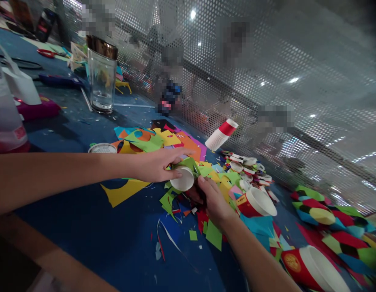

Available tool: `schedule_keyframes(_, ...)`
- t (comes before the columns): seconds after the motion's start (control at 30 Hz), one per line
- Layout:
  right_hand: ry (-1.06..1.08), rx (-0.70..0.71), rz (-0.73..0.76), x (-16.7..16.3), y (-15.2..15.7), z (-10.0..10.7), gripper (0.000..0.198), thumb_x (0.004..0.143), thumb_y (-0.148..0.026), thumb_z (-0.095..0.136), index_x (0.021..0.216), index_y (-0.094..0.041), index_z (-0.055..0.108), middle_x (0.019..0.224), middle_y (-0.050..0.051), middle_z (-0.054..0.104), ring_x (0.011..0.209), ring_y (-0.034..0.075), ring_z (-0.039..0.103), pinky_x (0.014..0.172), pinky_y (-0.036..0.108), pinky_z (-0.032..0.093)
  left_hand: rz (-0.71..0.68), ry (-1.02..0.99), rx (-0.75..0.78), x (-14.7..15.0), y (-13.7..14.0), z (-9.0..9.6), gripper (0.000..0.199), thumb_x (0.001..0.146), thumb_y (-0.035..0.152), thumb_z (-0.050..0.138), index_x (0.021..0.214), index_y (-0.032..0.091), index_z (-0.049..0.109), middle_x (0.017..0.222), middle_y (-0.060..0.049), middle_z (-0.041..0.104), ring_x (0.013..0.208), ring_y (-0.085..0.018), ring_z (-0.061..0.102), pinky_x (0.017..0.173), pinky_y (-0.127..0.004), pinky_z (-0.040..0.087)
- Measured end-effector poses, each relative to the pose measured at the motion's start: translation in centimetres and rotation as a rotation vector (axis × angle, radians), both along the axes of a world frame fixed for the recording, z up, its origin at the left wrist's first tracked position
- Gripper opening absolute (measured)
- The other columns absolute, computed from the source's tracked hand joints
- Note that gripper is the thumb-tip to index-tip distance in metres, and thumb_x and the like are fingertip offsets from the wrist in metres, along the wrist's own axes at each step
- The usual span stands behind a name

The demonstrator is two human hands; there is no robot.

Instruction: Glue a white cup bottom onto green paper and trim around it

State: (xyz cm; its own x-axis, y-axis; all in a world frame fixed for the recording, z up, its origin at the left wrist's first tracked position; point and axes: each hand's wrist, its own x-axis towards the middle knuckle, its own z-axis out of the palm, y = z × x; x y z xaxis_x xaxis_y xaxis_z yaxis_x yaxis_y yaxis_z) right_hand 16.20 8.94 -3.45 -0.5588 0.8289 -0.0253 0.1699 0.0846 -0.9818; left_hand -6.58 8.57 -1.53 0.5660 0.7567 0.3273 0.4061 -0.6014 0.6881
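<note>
Near the middle of the table, my left hand pinches a small round white cup bottom together with a piece of green paper behind it. My right hand is closed just to the right of the disc, at the edge of the green paper. Whatever sits inside its fingers is dark and mostly hidden, so I cannot make it out. Under and around both hands lie green, yellow and red paper scraps.
A stack of paper cups leans by the perforated metal screen. Cut cup rings are heaped to the right, near two red-and-white cups. Colourful paper balls lie far right. A glass jar stands back left.
</note>
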Motion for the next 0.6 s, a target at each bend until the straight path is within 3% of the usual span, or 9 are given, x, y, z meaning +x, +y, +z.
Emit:
schedule_keyframes(0.13,0.022,-0.008,-0.036,-0.01,0.0,-0.33,0.056,0.085,-0.071,0.056,0.061,-0.022,0.044,0.052,-0.005,0.035,0.048,0.011,0.024,0.049,0.031,0.015,0.002,-0.023,0.017,0.24,-0.05,-0.36,0.061,0.092,0.026,0.049,0.148,0.012,0.032,0.069,0.006,0.04,0.061,-0.014,0.04,0.06,-0.025,0.031)
schedule_keyframes(0.6,0.08,-0.067,-0.084,-0.03,-0.09,-0.56,0.053,0.082,-0.067,0.066,0.065,-0.023,0.04,0.057,-0.006,0.031,0.05,0.011,0.021,0.049,0.029,0.015,-0.005,-0.017,0.032,0.26,-0.04,-0.32,0.057,0.09,0.025,0.052,0.144,0.014,0.037,0.07,0.006,0.042,0.061,-0.013,0.04,0.062,-0.025,0.032)
